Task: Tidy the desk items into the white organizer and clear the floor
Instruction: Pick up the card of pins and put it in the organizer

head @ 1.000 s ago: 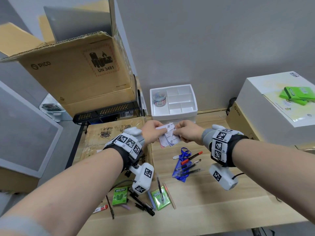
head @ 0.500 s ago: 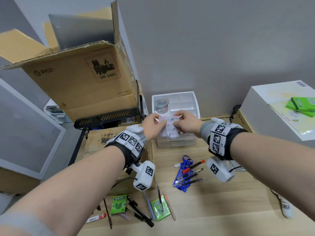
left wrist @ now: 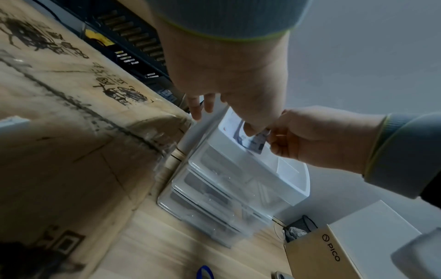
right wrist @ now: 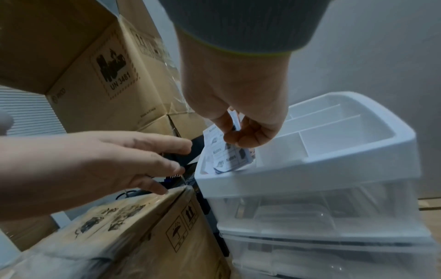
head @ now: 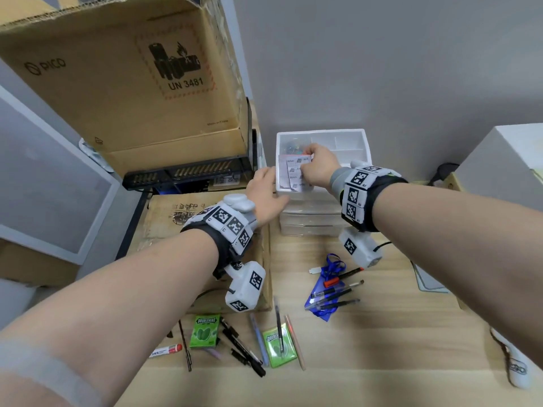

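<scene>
The white organizer [head: 357,136] [left wrist: 293,181] [right wrist: 358,169] stands on clear drawers at the back of the desk. My right hand [head: 316,167] [left wrist: 274,136] [right wrist: 235,132] pinches a stack of note cards [head: 293,174] [left wrist: 253,141] [right wrist: 226,154] and holds it standing in the organizer's front left compartment. My left hand [head: 266,183] [left wrist: 203,107] [right wrist: 167,164] is off the cards, fingers straight, beside the organizer's left wall; whether it touches the wall I cannot tell. A small jar [head: 289,146] sits in the back left compartment.
Pens [head: 335,295] on a blue lanyard pouch [head: 323,306], two green gum packs [head: 204,331], markers and pencils lie on the wooden desk near me. A big cardboard box [head: 117,77] and a flat carton [head: 173,215] crowd the left. A white box [head: 499,160] stands right.
Both hands carried the cards forward from above the desk into the organizer. The left hand let go and slid to the organizer's left side; the right hand lowered the cards into the compartment.
</scene>
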`<action>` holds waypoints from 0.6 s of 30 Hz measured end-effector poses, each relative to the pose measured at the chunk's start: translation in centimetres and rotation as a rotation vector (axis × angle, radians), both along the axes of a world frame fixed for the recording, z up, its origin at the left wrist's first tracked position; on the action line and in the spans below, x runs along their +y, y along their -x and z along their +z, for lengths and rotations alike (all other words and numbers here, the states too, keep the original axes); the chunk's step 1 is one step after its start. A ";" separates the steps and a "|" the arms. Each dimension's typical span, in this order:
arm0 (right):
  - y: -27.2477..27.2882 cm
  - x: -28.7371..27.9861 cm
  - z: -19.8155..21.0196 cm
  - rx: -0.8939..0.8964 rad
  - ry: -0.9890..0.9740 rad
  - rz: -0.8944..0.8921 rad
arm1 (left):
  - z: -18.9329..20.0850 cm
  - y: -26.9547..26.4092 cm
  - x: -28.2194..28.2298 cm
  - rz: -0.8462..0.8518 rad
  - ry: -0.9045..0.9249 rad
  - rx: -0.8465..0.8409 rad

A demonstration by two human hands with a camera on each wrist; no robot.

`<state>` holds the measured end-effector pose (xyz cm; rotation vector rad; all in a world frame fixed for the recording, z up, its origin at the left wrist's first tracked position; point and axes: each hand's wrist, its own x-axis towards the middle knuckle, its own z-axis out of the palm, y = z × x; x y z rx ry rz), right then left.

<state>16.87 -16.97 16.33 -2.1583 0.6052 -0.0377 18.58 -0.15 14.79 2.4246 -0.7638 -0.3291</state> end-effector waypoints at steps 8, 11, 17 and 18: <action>-0.5 -0.2 -2.4 -0.016 0.340 0.103 | -0.6 0.0 -0.5 -0.054 -0.129 0.010; -0.6 -0.8 -2.8 -0.023 0.421 0.098 | -1.2 -0.2 -0.6 -0.053 -0.155 -0.025; -1.8 -1.2 -2.5 -0.060 0.382 0.143 | -1.7 -0.4 -0.6 -0.072 -0.146 -0.179; -2.0 -1.2 -2.4 -0.035 0.394 0.167 | -1.6 -0.4 -0.7 -0.080 -0.145 -0.205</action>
